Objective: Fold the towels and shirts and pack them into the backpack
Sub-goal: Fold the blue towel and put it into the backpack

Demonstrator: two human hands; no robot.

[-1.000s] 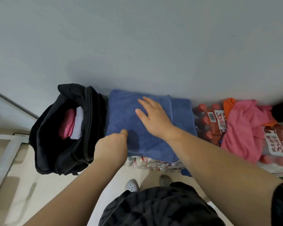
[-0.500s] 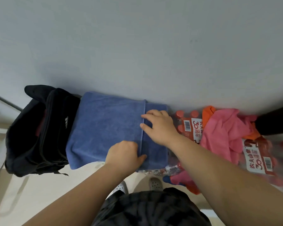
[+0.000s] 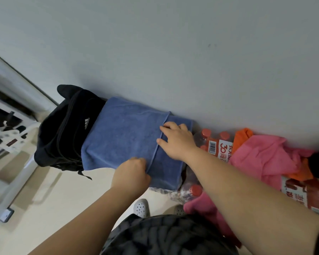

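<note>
A blue towel (image 3: 125, 133) lies folded against the wall, its upper layer ending in a hemmed edge toward the right. My left hand (image 3: 130, 172) pinches that hemmed edge at the near end. My right hand (image 3: 175, 138) grips the same edge at the far end, fingers curled on it. A black backpack (image 3: 63, 129) stands to the left, touching the towel; its opening faces away and its contents are hidden. A pink shirt (image 3: 265, 157) and an orange cloth (image 3: 242, 136) lie crumpled to the right.
Shrink-wrapped packs of red-capped bottles (image 3: 215, 144) sit under the towel and clothes. The grey wall (image 3: 173, 52) runs right behind. A white frame (image 3: 17, 183) stands at the left on the beige floor. My grey shoes (image 3: 141, 207) show below.
Both hands slid from the towel's middle to its right hemmed edge and took hold of it. The view swung and tilted; the backpack's opening and its pink contents are out of sight.
</note>
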